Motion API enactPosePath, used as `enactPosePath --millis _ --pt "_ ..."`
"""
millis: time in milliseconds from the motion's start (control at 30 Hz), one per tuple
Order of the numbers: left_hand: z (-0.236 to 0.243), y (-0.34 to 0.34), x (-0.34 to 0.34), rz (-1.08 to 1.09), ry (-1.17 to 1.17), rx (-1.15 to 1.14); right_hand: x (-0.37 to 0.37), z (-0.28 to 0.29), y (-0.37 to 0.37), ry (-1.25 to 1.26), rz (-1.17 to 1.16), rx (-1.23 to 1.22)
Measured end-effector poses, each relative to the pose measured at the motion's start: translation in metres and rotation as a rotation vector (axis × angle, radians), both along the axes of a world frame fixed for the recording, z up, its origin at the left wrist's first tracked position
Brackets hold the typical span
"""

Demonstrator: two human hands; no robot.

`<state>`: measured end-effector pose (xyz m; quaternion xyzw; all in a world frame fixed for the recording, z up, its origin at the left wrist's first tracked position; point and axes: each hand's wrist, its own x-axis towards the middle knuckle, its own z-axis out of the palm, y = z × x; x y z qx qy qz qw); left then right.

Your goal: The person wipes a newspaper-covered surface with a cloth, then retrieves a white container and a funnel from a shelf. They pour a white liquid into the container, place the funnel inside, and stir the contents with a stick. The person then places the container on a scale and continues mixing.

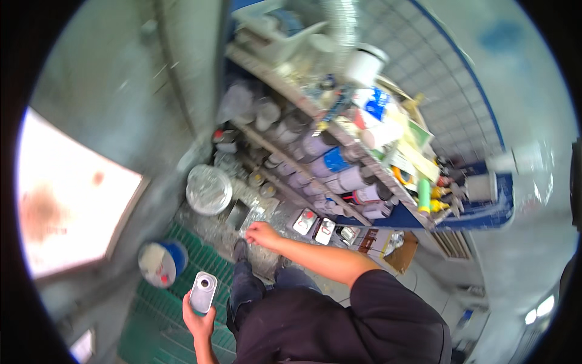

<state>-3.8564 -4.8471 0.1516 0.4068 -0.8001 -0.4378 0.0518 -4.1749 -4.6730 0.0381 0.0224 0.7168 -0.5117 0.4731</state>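
Note:
My left hand [199,318] grips a silver rectangular metal can [202,292] with a round cap on top, low in the view. My right hand [262,235] is stretched forward over the floor by my shoe [240,252], fingers loosely bent and slightly apart, with nothing visible in them. Beyond it are a large round silver lid or container [208,189] and some smaller cans. To its right, several rectangular metal cans [304,222] stand below the shelving.
Crowded shelving [279,151] with cans, bottles and tools runs across the upper right. A blue-and-white bucket [159,264] is on green grating [145,309] at left. A cardboard box [400,255] lies at right. A bright panel [76,194] is on the left wall.

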Motion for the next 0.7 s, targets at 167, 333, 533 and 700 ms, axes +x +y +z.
enactPosePath --millis 167,333,533,700 --pt "0.023 -0.01 -0.1 -0.246 0.13 0.048 -0.07 0.151 0.136 0.708 -0.258 -0.056" --pt "0.054 0.013 -0.171 -0.427 0.219 0.053 -0.098 0.274 0.273 1.035 -0.67 0.193" --pt "0.075 0.053 -0.218 -0.567 0.325 0.045 -0.085 0.301 0.386 1.193 -0.842 0.464" --pt "0.07 0.07 -0.226 -0.538 0.324 0.105 -0.057 0.284 0.384 1.108 -0.843 0.421"
